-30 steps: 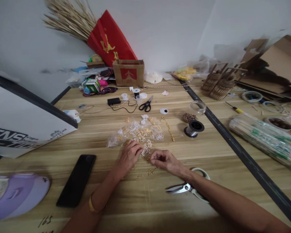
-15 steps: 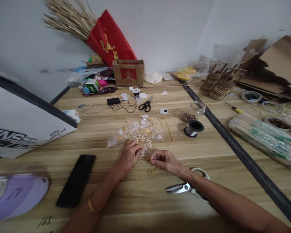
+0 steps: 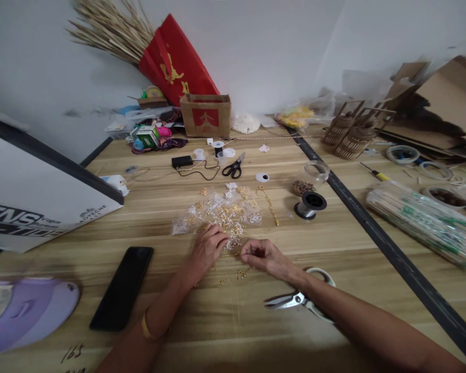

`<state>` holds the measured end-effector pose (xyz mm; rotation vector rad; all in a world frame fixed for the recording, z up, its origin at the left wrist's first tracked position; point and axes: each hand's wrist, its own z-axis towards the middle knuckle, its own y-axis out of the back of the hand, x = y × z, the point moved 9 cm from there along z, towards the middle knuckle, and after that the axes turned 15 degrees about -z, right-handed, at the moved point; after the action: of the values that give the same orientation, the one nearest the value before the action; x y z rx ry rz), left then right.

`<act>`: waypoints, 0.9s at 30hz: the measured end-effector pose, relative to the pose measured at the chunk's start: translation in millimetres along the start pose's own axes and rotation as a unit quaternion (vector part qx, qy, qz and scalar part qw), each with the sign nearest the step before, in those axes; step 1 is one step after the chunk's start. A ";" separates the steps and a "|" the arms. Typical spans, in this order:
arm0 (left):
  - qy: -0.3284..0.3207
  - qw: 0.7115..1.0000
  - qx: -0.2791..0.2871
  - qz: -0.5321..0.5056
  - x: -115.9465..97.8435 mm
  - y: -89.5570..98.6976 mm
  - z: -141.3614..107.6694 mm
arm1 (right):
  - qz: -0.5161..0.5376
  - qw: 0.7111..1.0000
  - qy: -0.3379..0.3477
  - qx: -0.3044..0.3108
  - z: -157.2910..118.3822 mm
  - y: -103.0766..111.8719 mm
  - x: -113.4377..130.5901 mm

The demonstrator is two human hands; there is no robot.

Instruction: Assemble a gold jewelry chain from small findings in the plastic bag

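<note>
My left hand (image 3: 208, 247) rests at the near edge of a pile of small gold and silver findings (image 3: 233, 235), fingers bent and drawn together; whatever they pinch is too small to make out. Just to its right, my right hand (image 3: 266, 257) is closed in a pinch on the end of a thin gold chain (image 3: 230, 254), which stretches on the table between the hands. Small gold pieces (image 3: 241, 274) lie in front of the hands. Under my right forearm are white-handled scissors (image 3: 297, 299), partly covered. Beyond the pile a gold chain bracelet (image 3: 270, 206) lies flat.
A black phone (image 3: 122, 288) and a purple device (image 3: 31, 313) lie at left, near a large white box (image 3: 42, 197). A wire spool (image 3: 310, 205), a jar of beads (image 3: 303, 187) and black scissors (image 3: 233, 167) stand or lie farther back. Wrapped sticks (image 3: 423, 223) are at right.
</note>
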<state>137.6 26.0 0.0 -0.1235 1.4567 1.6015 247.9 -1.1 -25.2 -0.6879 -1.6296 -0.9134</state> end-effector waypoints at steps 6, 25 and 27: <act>0.004 1.000 0.001 0.001 1.1 -0.2 -0.5 | -0.005 1.000 0.002 0.001 0.3 0.0 0.8; 0.022 0.989 -0.127 -0.074 4.7 23.4 -0.9 | -0.007 1.000 0.010 -0.006 0.6 -0.1 -0.9; 0.051 0.978 -0.146 -0.138 10.8 27.3 -2.4 | -0.015 1.000 0.015 -0.012 0.3 0.1 0.9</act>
<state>112.1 33.9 12.5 -0.5595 1.2093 1.5861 247.5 -0.8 -24.3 -0.6655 -1.6086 -0.9629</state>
